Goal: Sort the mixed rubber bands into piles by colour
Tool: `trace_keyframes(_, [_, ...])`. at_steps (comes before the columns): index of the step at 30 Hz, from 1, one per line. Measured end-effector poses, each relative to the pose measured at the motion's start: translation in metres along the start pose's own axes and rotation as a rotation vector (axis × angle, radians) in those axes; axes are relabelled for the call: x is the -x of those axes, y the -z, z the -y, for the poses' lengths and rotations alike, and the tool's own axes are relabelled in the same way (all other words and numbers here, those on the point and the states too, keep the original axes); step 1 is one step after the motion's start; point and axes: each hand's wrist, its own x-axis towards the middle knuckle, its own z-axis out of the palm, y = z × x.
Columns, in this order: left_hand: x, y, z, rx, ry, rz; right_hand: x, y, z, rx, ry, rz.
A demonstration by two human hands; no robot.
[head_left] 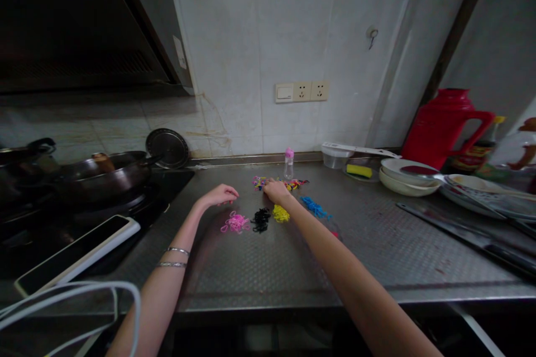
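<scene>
My right hand (pixel 276 191) reaches into a pile of mixed-colour bands (pixel 295 184) near the back of the counter; its fingertips are partly hidden, and what they grip cannot be made out. My left hand (pixel 220 195) hovers over the counter to the left, fingers curled, with a small reddish bit at the fingertips. In front of the hands lie a pink pile (pixel 235 222), a black pile (pixel 261 220) and a yellow pile (pixel 280 213). A blue pile (pixel 315 207) is right of my right hand. Something red (pixel 335 234) shows partly behind my right forearm.
A small pink-capped bottle (pixel 288 164) stands behind the mixed pile. To the right are a clear tub (pixel 334 157), a yellow sponge (pixel 359 170), stacked bowls (pixel 406 178), a knife (pixel 460 234) and a red thermos (pixel 439 128). Pans (pixel 104 178) and a white device (pixel 79 254) are left.
</scene>
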Motion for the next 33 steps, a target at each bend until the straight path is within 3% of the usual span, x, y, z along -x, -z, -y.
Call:
trace_keyframes(9, [-0.001,-0.001,-0.002,-0.016,0.013,-0.022,0.001,0.002,-0.005,0.023,0.005,0.009])
trace_keyframes(14, [0.001,-0.001,-0.004,0.005,0.015,-0.03,0.006,0.007,-0.01,-0.077,-0.035,0.004])
trace_keyframes(20, [0.0,-0.001,0.002,0.02,0.023,-0.053,0.007,0.006,-0.011,-0.456,-0.143,-0.246])
trace_keyframes(23, [-0.003,-0.001,0.006,0.011,0.019,-0.076,0.007,0.009,-0.002,-0.659,-0.093,-0.371])
trace_keyframes(26, [-0.005,-0.002,0.009,-0.001,0.008,-0.093,0.009,0.016,0.015,-0.797,-0.011,-0.418])
trace_keyframes(33, [-0.006,-0.003,0.009,-0.003,-0.039,-0.094,0.018,0.027,0.06,-0.875,0.194,-0.295])
